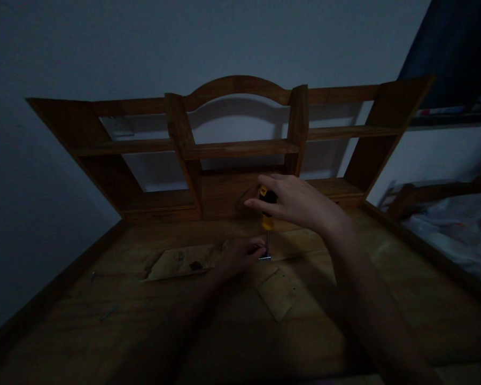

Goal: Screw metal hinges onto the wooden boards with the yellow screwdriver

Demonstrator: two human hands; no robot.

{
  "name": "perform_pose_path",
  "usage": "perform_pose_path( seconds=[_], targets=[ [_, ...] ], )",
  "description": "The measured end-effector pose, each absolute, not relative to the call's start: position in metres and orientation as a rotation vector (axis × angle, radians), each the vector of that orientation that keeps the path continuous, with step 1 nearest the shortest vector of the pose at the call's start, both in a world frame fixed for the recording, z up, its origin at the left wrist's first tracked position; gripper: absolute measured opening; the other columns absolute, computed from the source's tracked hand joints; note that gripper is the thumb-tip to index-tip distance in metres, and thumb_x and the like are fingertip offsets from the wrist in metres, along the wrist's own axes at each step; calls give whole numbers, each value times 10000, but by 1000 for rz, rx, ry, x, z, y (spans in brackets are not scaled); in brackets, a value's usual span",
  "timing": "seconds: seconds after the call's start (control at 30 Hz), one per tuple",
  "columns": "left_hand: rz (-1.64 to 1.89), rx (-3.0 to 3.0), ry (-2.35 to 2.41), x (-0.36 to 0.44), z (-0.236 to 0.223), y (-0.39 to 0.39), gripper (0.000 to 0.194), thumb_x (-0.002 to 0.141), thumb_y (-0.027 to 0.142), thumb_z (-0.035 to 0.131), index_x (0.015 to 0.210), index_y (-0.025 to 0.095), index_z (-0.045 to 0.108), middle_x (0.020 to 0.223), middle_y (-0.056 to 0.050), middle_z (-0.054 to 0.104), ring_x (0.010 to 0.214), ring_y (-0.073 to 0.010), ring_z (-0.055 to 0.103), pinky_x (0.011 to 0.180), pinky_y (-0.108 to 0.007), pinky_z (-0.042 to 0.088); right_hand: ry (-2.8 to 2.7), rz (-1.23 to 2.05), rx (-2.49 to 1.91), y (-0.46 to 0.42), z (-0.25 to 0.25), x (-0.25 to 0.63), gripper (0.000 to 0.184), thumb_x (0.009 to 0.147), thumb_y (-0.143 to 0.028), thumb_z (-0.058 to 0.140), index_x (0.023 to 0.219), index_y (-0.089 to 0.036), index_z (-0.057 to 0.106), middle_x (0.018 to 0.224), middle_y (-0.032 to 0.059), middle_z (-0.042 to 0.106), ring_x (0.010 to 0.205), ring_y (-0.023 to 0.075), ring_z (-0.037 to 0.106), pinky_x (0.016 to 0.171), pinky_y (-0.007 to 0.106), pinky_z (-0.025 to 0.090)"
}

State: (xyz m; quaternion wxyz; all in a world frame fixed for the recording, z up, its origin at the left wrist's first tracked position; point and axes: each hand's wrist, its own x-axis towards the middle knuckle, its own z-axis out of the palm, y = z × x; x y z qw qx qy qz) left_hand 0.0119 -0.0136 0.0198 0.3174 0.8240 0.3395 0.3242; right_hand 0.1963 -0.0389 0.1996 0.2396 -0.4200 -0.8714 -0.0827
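My right hand (294, 203) is wrapped round the yellow-and-black handle of a screwdriver (266, 214) that stands upright, tip down. The tip rests on a small shiny metal piece (265, 257) lying on a pale wooden strip (184, 261) on the desk top (144, 321). My left hand (240, 255) lies on that strip with its fingers pinched at the metal piece beside the screwdriver tip. The light is dim, so what the fingers pinch is hard to make out.
A small pale wooden square (278, 293) lies just in front of the hands. Two loose screws (108, 312) lie at the left of the desk. A wooden shelf hutch (232, 144) stands against the wall behind. A bed with light bedding (460, 230) is at the right.
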Motion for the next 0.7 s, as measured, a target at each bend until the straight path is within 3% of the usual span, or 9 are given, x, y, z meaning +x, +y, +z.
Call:
perform_pose_path(
  seconds=[0.2,0.43,0.63,0.7],
  targets=[
    [832,2161,886,11,19,-14,205,943,254,541,936,184,733,919,-22,749,830,-147,681,779,-238,496,-2429,-202,-1111,-40,204,197,184,940,-258,500,1060,-186,619,1055,70,676,938,208,625,796,301,410],
    [833,2159,911,13,26,-17,194,932,259,558,916,179,734,911,-25,749,839,-153,685,799,-247,505,-2364,-276,-1198,-38,200,193,330,984,-475,497,1024,-175,630,957,88,702,905,239,642,759,322,408],
    [851,2176,854,12,23,-15,201,941,252,541,918,174,725,895,-21,748,813,-142,681,780,-235,504,-2385,-273,-1159,-41,205,195,200,952,-310,539,1079,-183,625,1010,75,693,916,211,633,761,299,398],
    [870,2187,852,12,22,-15,190,939,242,545,921,177,722,904,-16,749,827,-141,684,782,-231,500,-2390,-286,-1165,-41,205,195,195,969,-326,533,1056,-179,626,1001,77,691,899,207,631,751,299,391]
  ],
)
